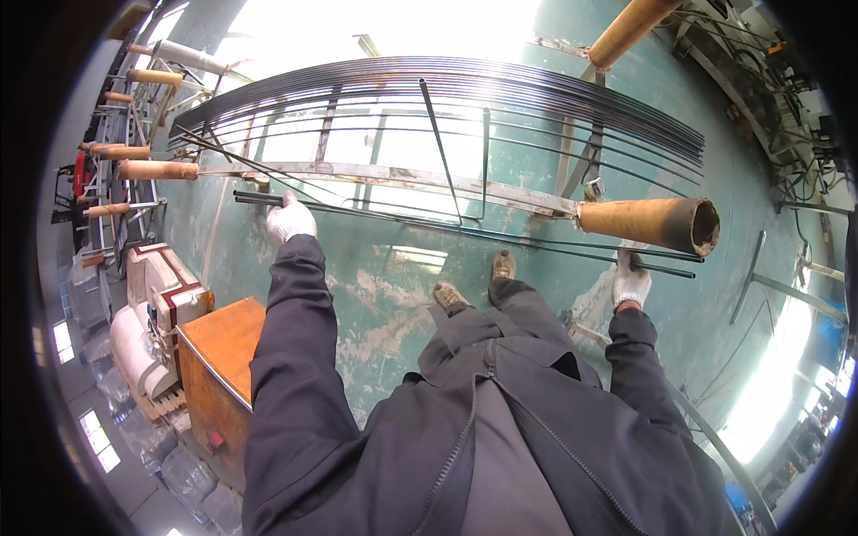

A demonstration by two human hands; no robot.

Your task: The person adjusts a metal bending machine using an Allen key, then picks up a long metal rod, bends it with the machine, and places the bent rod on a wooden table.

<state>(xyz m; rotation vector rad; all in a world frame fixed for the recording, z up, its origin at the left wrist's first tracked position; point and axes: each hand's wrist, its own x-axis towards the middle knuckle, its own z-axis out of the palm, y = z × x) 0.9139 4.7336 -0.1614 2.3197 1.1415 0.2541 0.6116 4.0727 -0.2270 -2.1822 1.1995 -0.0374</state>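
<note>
Two thin black rods (402, 217) stretch across in front of me, held at waist height. Near their left end my left hand (290, 219), in a white glove, is closed around them. At the right end my right hand (631, 280), also gloved, grips them with the fingers partly hidden behind. Just beyond lies a metal rack (393, 173) bearing a wide row of similar black rods (420, 71), packed tightly at the far side and spaced apart nearer me. Two short dark posts (485, 161) stand up from the rack's near side.
Brown cardboard tubes (648, 223) sleeve the rack's ends, one jutting out near my right hand. A wooden cabinet (223, 339) and a cream machine (161, 313) stand at my left. My shoes (503, 265) are on the worn green floor (375, 322). Metal framing (795, 295) is at the right.
</note>
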